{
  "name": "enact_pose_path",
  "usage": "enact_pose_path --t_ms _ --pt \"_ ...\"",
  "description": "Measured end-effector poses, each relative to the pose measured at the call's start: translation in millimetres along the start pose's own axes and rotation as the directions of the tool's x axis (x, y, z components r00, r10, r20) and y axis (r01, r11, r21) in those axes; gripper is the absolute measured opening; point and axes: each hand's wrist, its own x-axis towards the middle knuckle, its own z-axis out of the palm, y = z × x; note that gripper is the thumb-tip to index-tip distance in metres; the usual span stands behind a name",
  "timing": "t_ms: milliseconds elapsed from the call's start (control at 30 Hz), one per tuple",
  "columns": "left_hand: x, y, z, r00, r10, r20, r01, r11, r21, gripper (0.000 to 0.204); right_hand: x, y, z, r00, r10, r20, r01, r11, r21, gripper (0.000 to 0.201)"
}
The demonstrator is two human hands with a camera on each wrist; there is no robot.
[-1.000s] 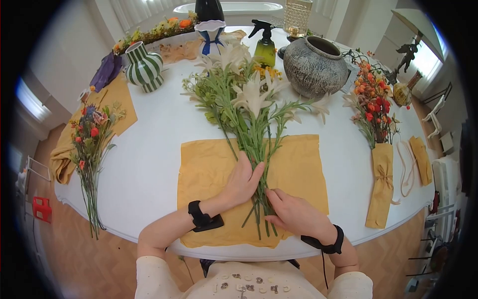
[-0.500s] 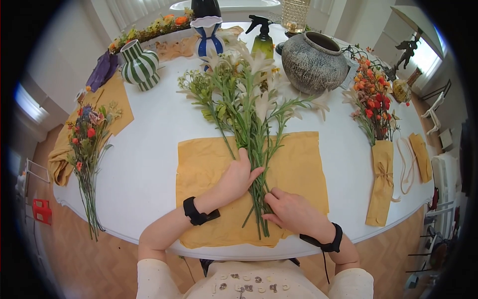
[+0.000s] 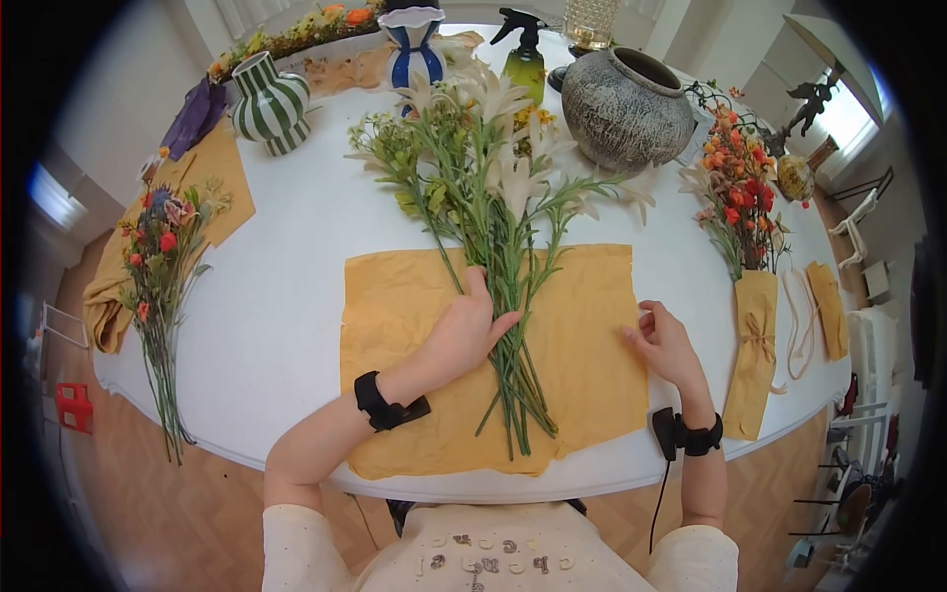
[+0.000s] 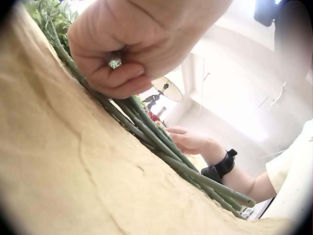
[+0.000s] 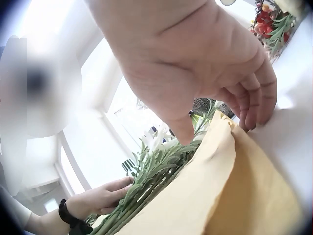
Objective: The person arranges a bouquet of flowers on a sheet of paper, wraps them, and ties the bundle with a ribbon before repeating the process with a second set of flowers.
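Head view, bouquet: the white-lily bouquet (image 3: 508, 217) lies mid-desk (image 3: 286, 247), blooms toward the far side, stems (image 3: 515, 380) over the yellow wrapping paper (image 3: 592, 345) toward the near side.
Head view, left hand: the left hand (image 3: 459, 333) has its grip round the stems.
Head view, right hand: the right hand (image 3: 671, 347) is right of the stems, well apart from them, at the paper's right edge; its grip is relaxed and loosely bent.
Head view, left side: a mixed flower bunch (image 3: 163, 266), with a green-striped vase (image 3: 268, 109) farther off.
Head view, far side: a blue-and-white vase (image 3: 409, 59), a spray bottle (image 3: 526, 69) and a round grey pot (image 3: 626, 113).
Head view, right side: a red-and-orange bunch (image 3: 747, 187) in a tied wrapper (image 3: 755, 345).
Left wrist view: the left hand's fingers curl over the stems, which slant close above the paper.
Right wrist view: the right hand's fingers bend downward by the paper's edge, thumb apart; whether the fingertips touch the paper, I cannot tell.
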Motion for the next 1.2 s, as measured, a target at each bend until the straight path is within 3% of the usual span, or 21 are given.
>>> enact_pose_path --t_ms 67,100,167,300,367,467,600,667,800,867,967,1033,1100,1133,1167,1200 --pt "0.5 -2.3 1.7 1.0 0.012 -0.009 -0.012 1.0 0.007 0.057 2.9 0.9 5.0 0.986 -0.022 0.164 -0.044 0.921 0.387 0.051" --pt "0.6 -3.2 2.1 0.999 0.027 -0.016 -0.027 1.0 0.011 0.057 3.0 -1.1 2.6 0.987 -0.023 0.162 -0.042 0.92 0.39 0.051" --pt "0.1 -2.3 1.0 1.0 0.017 -0.003 -0.017 1.0 -0.003 0.058 1.4 -17.0 -10.4 0.929 -0.159 0.335 -0.202 0.542 0.816 0.042" --pt "0.9 -0.1 -0.4 0.999 -0.017 0.029 0.017 1.0 -0.007 0.058 0.4 -35.3 -18.3 0.901 -0.247 0.355 -0.19 0.511 0.838 0.037" --pt "1.9 -3.1 1.9 1.0 -0.005 0.024 0.005 1.0 -0.007 0.058 -0.2 -47.9 -16.1 0.838 -0.342 0.426 -0.174 0.572 0.802 0.034" --pt "2.1 -3.2 2.7 1.0 0.004 0.02 -0.004 1.0 -0.011 0.059 -3.1 -82.4 -4.9 0.796 -0.445 0.411 -0.089 0.585 0.806 0.029" --pt "2.0 -5.1 4.0 1.0 0.01 0.0 -0.01 1.0 -0.008 0.059 -2.8 -111.8 15.0 0.737 -0.513 0.44 -0.085 0.575 0.813 0.023" --pt "1.6 -0.1 -0.5 0.999 -0.014 0.029 0.015 1.0 -0.023 0.059 -0.4 -119.2 21.9 0.698 -0.505 0.509 0.013 0.719 0.695 0.019" --pt "0.8 -1.8 0.2 1.0 -0.002 0.015 0.002 1.0 -0.024 0.056 3.9 -116.8 21.2 0.708 -0.511 0.488 0.033 0.714 0.7 0.019" --pt "2.7 -5.6 1.1 1.0 0.005 0.017 -0.004 0.998 -0.057 0.058 1.2 -117.7 8.8 0.728 -0.521 0.445 -0.163 0.499 0.851 0.016" --pt "7.0 -17.0 10.9 0.998 0.061 -0.013 -0.062 0.993 -0.105 0.057 -1.9 -132.0 11.3 0.721 -0.535 0.44 -0.141 0.509 0.849 0.013" --pt "3.8 -22.7 9.7 0.993 0.109 -0.044 -0.113 0.987 -0.111 0.054 1.7 -139.6 41.3 0.737 -0.525 0.426 -0.073 0.564 0.822 0.005" --pt "-7.8 -19.3 -7.8 0.95 0.307 0.061 -0.27 0.901 -0.34 0.053 8.5 -140.8 69.8 0.69 -0.639 0.34 0.372 0.716 0.591 0.007" --pt "-7.4 7.4 -35.9 0.918 -0.069 0.391 0.2 0.931 -0.306 0.048 7.0 -143.1 71.6 0.688 -0.642 0.338 0.375 0.713 0.592 0.007" --pt "-4.2 -4.0 -37.9 0.919 -0.071 0.387 0.2 0.931 -0.305 0.048 5.8 -145.0 73.4 0.693 -0.65 0.312 0.369 0.691 0.621 0.011" --pt "-0.8 -24.2 -37.8 0.912 0.082 0.401 0.079 0.926 -0.37 0.045 5.5 -145.9 74.3 0.698 -0.657 0.286 0.363 0.668 0.65 0.014"
